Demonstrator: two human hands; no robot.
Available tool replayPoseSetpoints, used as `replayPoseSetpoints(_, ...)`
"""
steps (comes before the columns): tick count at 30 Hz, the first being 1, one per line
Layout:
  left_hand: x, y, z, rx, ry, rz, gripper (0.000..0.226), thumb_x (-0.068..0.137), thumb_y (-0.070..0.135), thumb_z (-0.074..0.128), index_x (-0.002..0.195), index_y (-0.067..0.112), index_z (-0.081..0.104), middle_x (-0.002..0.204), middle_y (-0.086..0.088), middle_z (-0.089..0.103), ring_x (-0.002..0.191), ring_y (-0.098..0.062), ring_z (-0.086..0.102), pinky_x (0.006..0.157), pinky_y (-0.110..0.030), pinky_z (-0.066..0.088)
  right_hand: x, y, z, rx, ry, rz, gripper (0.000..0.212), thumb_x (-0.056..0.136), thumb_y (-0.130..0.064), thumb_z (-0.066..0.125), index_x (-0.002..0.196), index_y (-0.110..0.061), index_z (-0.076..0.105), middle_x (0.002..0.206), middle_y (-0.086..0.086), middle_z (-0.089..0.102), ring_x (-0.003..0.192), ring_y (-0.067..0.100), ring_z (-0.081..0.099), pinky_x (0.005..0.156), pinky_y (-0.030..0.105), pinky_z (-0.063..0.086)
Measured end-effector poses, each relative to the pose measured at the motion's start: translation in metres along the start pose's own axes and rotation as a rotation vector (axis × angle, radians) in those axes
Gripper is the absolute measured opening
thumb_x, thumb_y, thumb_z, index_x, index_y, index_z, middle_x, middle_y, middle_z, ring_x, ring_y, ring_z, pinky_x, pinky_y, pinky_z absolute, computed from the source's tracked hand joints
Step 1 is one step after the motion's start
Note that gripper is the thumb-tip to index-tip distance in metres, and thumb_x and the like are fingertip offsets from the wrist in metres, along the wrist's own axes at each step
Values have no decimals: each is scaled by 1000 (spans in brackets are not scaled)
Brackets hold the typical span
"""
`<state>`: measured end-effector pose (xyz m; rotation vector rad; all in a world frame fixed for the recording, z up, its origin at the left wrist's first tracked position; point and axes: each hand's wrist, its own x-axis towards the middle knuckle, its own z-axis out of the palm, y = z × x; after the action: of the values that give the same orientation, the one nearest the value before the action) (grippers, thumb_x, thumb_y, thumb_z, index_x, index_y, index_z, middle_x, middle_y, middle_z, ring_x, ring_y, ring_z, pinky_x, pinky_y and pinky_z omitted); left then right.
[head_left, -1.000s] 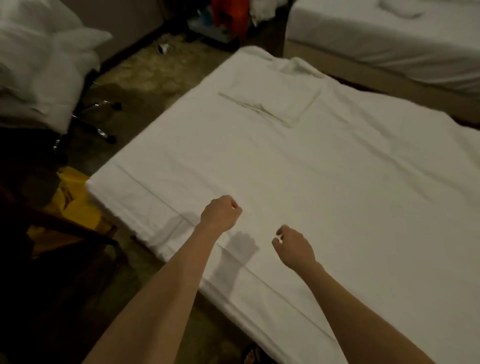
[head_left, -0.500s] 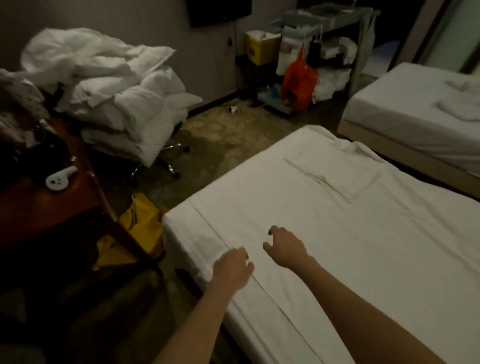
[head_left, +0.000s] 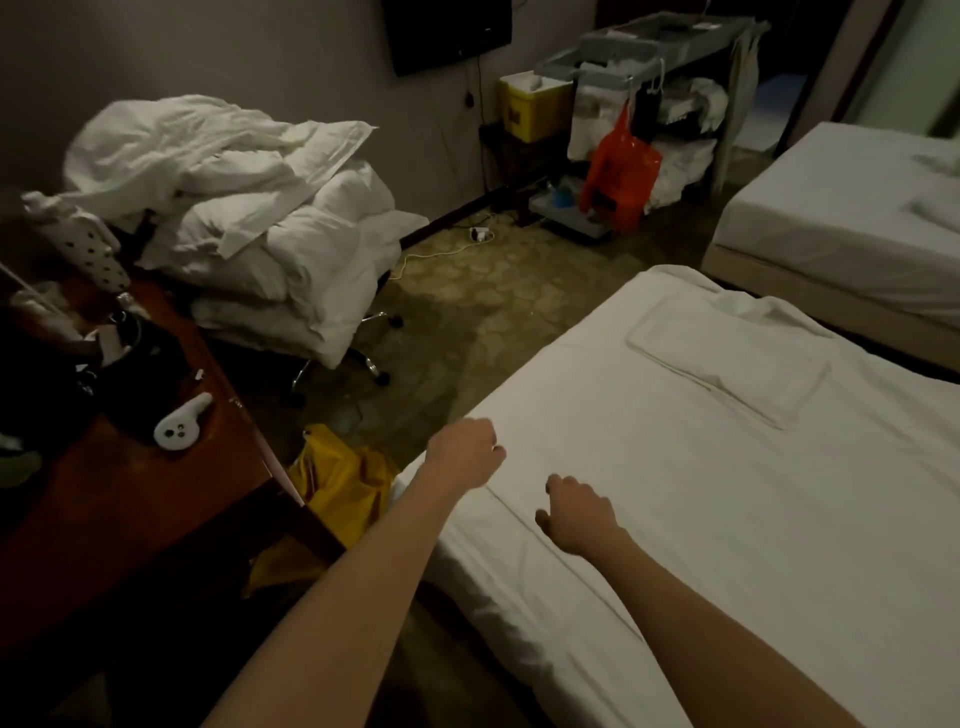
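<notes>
A bed with a smooth white sheet (head_left: 701, 519) fills the right half of the head view. A folded white cloth (head_left: 727, 374) lies flat on it, further up. My left hand (head_left: 465, 449) hovers over the bed's near left corner, fingers curled into a loose fist with nothing visible in it. My right hand (head_left: 576, 512) is a little to the right, just above the sheet beside a seam line, its fingers hanging loosely curled and holding nothing.
A wooden desk (head_left: 119, 499) with clutter stands at the left, with a yellow bag (head_left: 343, 478) between it and the bed. Piled white bedding (head_left: 260, 223) sits on a wheeled chair. A housekeeping cart (head_left: 654, 104) with an orange bag and a second bed (head_left: 857, 218) lie beyond.
The view has lifted and swung left, bringing in the desk, bedding pile and cart. Both hands have eased from tight fists, and the right hand's fingers have loosened.
</notes>
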<state>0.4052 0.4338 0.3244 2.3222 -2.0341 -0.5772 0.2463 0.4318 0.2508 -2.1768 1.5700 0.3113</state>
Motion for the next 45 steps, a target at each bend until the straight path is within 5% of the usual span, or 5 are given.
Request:
replayPoseSetpoints(21,229,-103,-50,101,-142,69,33,99,29,41,115,8,60,119,-8,62,108,-24,59,92,-31,46,246,-99,-173,33,345,22,39,97,-33,43,128,-10,42,129,12,48,116,30,48,91,41,41)
replayPoseSetpoints(30,363,-146,-105,90,-169,299,27,99,29,44,106,8,60,96,-4,61,87,-19,60,72,-28,47,317,-121,-98,19,62,269,41,98,-36,44,130,-11,39,126,9,49,113,26,51,87,36,43)
replayPoseSetpoints(37,424,-205,3,-59,-359,189,19,99,28,44,90,13,51,84,-2,53,80,-16,54,75,-26,46,411,-124,-33,44,-67,294,39,97,-32,45,130,-12,40,127,8,48,114,26,50,88,37,42)
replayPoseSetpoints(41,444,-250,96,-66,-513,53,23,98,28,46,108,11,57,108,-7,61,98,-24,60,86,-33,51,467,-109,12,68,-86,307,42,96,-29,46,133,-11,38,130,10,45,118,28,48,91,39,41)
replayPoseSetpoints(45,454,-290,166,-73,-583,-16,27,98,26,44,112,8,59,104,-8,62,91,-21,58,70,-27,44,507,-98,58,107,-129,336,48,96,-28,46,140,-12,33,138,10,39,124,30,41,96,44,40)
